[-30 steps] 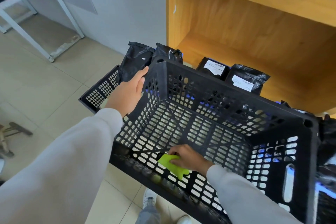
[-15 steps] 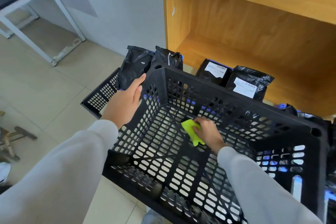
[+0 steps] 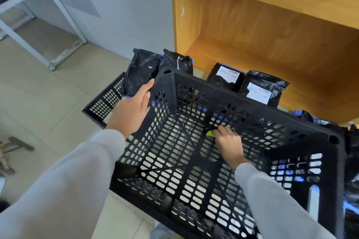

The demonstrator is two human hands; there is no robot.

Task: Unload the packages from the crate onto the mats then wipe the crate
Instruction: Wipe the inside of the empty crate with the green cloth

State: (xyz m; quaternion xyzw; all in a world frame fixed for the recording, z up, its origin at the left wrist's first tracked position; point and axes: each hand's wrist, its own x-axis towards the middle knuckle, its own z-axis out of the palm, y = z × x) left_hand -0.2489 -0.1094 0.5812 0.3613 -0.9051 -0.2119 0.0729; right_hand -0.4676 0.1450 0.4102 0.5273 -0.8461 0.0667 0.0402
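The right hand (image 3: 228, 142) is down inside the black crate (image 3: 252, 116), fingers curled over a yellow-green cloth (image 3: 210, 133) and pressing it against the slotted floor right where that floor meets the far wall; only a small corner of the cloth shows at the hand's left edge. Half a second ago the cloth lay further out from that wall, near the middle of the floor, and was mostly visible; a second ago it was against the near wall, so the wiping hand has travelled the whole way across the bottom. The left hand (image 3: 134, 109) grips the crate's left wall near the far corner, thumb inside the rim and fingers out of sight on the outer face, as in both earlier frames. The crate holds nothing but the wiping hand and cloth. Beyond the far wall, just past the cloth, stand black packages: two plain ones (image 3: 140, 71) just beyond the left hand's fingertips, and two with white labels (image 3: 260, 88) further right in front of a wooden shelf unit (image 3: 252, 25). A second black crate (image 3: 104, 101) lies on the tiled floor (image 3: 38, 91) just outside the left hand.
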